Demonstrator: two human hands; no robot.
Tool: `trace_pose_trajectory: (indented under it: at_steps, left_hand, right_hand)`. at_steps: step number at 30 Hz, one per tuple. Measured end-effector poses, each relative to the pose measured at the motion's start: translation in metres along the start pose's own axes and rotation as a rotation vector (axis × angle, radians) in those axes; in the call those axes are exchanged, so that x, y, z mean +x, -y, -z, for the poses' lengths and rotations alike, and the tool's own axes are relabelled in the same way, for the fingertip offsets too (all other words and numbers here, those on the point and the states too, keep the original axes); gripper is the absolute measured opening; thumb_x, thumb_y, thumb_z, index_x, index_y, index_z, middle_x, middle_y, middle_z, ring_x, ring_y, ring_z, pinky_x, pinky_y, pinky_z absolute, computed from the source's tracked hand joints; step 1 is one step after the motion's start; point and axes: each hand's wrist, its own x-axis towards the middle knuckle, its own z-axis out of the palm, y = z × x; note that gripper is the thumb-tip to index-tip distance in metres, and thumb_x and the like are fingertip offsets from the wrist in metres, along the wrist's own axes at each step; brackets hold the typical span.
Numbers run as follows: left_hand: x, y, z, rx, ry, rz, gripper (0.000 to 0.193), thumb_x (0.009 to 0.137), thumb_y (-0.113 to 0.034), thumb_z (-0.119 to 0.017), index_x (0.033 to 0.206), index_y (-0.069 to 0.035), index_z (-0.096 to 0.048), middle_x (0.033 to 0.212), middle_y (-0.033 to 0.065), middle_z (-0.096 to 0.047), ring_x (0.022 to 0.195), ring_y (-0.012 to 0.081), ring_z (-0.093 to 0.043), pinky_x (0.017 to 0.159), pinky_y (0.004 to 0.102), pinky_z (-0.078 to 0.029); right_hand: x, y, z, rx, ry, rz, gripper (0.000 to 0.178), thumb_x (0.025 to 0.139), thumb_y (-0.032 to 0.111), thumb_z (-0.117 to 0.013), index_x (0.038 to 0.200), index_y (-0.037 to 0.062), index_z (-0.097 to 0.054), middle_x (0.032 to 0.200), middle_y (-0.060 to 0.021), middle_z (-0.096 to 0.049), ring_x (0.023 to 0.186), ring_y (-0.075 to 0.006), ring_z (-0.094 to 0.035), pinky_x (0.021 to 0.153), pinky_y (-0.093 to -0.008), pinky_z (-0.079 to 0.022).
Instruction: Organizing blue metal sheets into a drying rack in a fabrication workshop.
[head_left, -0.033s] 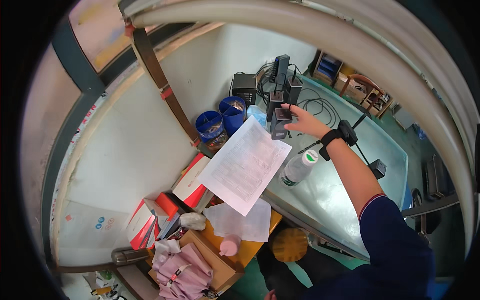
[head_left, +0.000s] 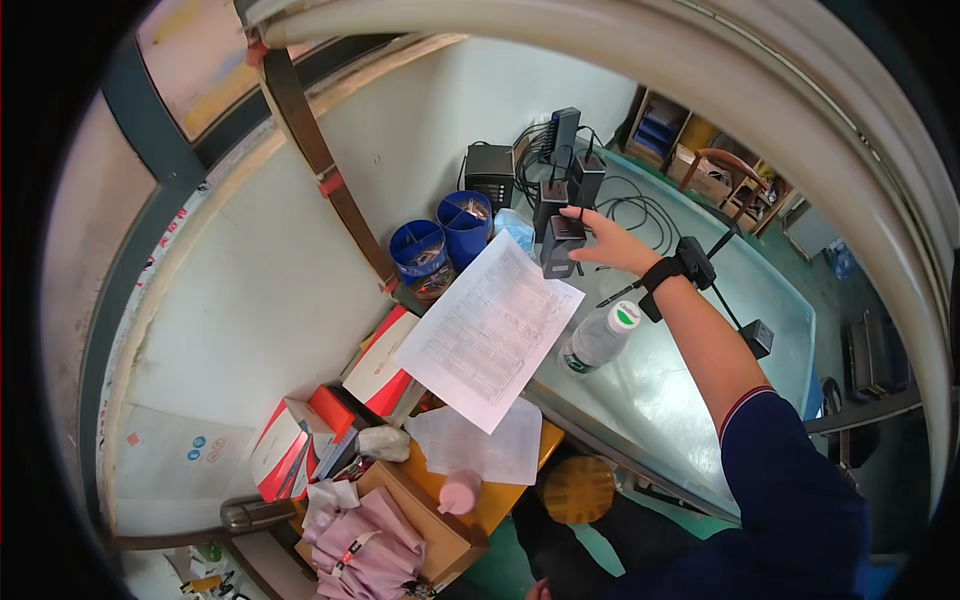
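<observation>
My right hand reaches over the glass-topped table. Its thumb and fingers are closed around the top of a small black box-shaped device. Two similar black devices with cables stand just behind it. A black strap with a small camera-like unit is on my right wrist. Beside the device lies a printed sheet of paper, partly over the table's edge. Only a sliver of my left hand shows at the bottom edge, near my lap; its fingers are mostly hidden.
A clear bottle with a white-and-green cap stands on the glass table. Blue pen cups, a black box and cables are along the wall. A pink cup, cardboard box and pink umbrella are nearer.
</observation>
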Motion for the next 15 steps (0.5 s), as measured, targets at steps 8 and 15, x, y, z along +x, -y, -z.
trace_pose_trajectory:
  at_steps: [8,15]
  left_hand:
    - [0.033,-0.012,-0.014,-0.039,0.04,0.018,0.026,0.091,-0.015,-0.048,0.11,-0.003,-0.059,0.106,0.0186,-0.061,0.101,0.0345,-0.057,0.088,0.0365,-0.044]
    - [0.09,-0.111,-0.009,-0.46,-0.036,-0.2,0.022,0.091,-0.012,-0.05,0.109,-0.002,-0.059,0.103,0.013,-0.063,0.089,0.0229,-0.061,0.079,0.0296,-0.047]
  right_hand:
    - [0.014,-0.002,0.011,0.0,0.151,-0.134,0.059,0.074,0.011,-0.07,0.127,0.0095,-0.046,0.11,-0.0058,-0.056,0.101,-0.0155,-0.053,0.09,-0.0289,-0.042]
    - [-0.003,0.026,0.014,0.427,0.194,-0.209,0.052,0.08,0.013,-0.068,0.126,0.0058,-0.047,0.11,-0.0019,-0.055,0.099,-0.0115,-0.052,0.089,-0.028,-0.042]
